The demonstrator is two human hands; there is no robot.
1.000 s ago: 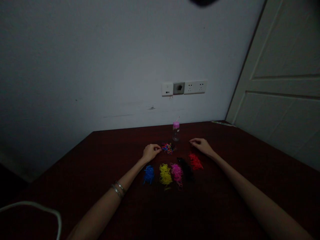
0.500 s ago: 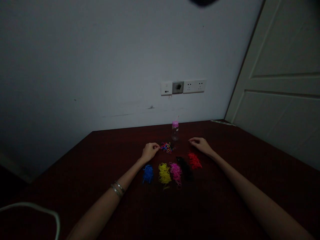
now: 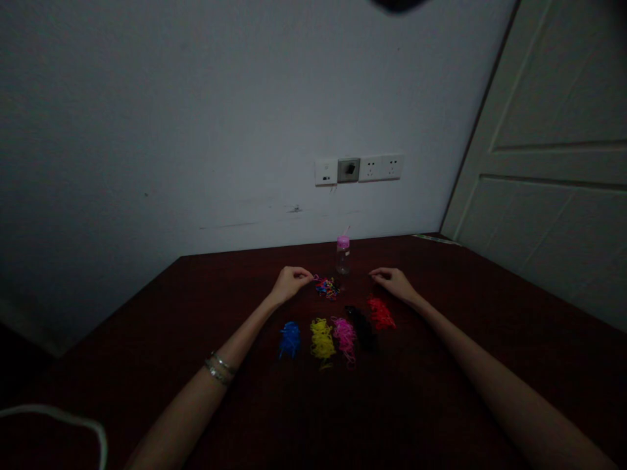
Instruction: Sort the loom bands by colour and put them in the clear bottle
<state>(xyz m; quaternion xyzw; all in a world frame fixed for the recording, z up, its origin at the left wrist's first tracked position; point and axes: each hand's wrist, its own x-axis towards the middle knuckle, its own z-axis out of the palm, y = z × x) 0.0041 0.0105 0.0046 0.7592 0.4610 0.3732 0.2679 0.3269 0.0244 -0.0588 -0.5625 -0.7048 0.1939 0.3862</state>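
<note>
While the left hand [image 3: 289, 284] pinches beside mixed-colour bands [image 3: 327, 288], the right hand [image 3: 396, 283] curls near red bands [image 3: 382, 314]. Whether either grips anything is unclear.

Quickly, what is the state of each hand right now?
Left hand: pinched closed beside multicoloured pile of small rubbery loops; hold unclear.
Right hand: pinched closed; cannot tell if holding anything.

Across from me, sockets [image 3: 380, 168] line the far wall [image 3: 235, 117]; a panelled door [image 3: 553, 228] stands right, a white cable [image 3: 59, 414] curves near left.
</note>
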